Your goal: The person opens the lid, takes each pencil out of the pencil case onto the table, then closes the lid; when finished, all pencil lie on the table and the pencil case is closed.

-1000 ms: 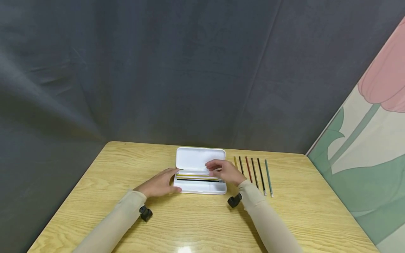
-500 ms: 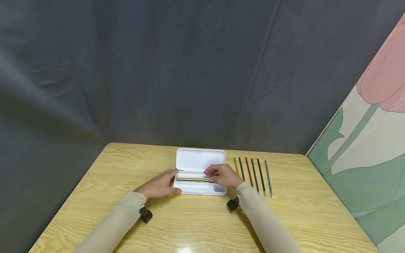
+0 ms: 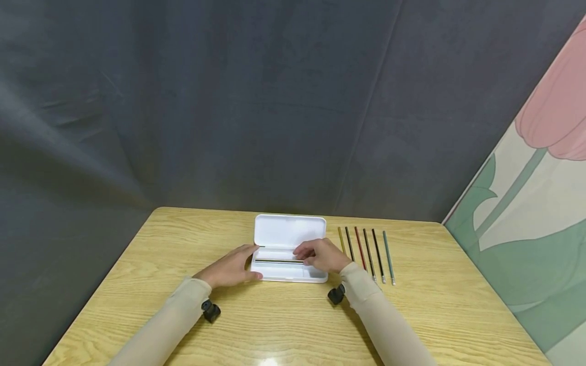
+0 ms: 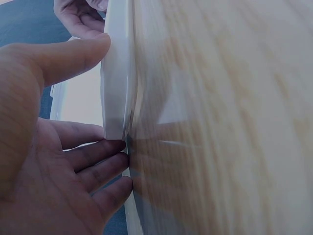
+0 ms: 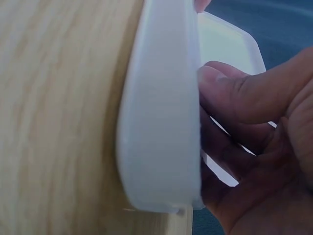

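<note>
A white pencil case (image 3: 290, 229) lies with its lid raised, a dark pencil with a pale stripe (image 3: 279, 261) lengthwise in its base. My left hand (image 3: 231, 267) holds the case's left end; in the left wrist view the thumb is on the front wall (image 4: 117, 73) and the fingers are at the end. At the right end, my right hand (image 3: 324, 255) reaches into the base and pinches at the pencil's right end, which the fingers cover. The right wrist view shows its thumb at the rim, while the case wall (image 5: 159, 112) hides the fingertips.
Several pencils stand in a row right of the case, among them a yellow one (image 3: 342, 240), a red one (image 3: 360, 246) and a teal one (image 3: 389, 256). They lie on a wooden table (image 3: 274, 320) with a dark curtain (image 3: 256, 112) behind.
The right hand has lowered slightly into the case, and the yellow-striped pencil at its fingers has sunk towards the base, beside the dark one. The left hand stays on the left end.
</note>
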### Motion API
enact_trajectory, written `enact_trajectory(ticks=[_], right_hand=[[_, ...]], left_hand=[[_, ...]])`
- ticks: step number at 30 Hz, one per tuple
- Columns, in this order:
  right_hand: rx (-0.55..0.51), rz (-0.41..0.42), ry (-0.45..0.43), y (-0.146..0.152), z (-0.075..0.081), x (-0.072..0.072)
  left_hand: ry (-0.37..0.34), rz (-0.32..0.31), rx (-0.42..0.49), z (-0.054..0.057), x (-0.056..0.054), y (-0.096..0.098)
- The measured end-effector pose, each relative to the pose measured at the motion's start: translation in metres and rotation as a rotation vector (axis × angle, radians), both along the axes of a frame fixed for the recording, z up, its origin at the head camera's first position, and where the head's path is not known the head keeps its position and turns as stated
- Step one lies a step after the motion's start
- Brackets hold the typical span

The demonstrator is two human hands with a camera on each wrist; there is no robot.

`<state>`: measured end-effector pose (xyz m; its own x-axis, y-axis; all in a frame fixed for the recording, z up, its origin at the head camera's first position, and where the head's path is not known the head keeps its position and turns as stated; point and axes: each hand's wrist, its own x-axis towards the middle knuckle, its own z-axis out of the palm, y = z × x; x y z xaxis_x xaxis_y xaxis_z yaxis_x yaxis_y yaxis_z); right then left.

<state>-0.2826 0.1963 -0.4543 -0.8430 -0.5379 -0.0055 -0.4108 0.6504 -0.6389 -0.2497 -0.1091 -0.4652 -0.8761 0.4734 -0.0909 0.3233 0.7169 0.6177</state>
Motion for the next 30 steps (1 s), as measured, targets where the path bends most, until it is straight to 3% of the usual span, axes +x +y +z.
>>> enact_trajectory(ticks=[7, 17, 30], right_hand=[[-0.008, 0.036, -0.042, -0.001, 0.0048, 0.0011], [0.016, 0.05, 0.011, -0.0033, 0.0032, 0.0025], [0.019, 0.078, -0.002, -0.0017, 0.0031, 0.0017]], left_hand=[[-0.005, 0.006, 0.007, -0.0013, 0.0001, 0.0], [-0.007, 0.006, 0.012, -0.0013, -0.0008, -0.0004], [-0.006, 0.009, 0.012, -0.0022, -0.0008, 0.0007]])
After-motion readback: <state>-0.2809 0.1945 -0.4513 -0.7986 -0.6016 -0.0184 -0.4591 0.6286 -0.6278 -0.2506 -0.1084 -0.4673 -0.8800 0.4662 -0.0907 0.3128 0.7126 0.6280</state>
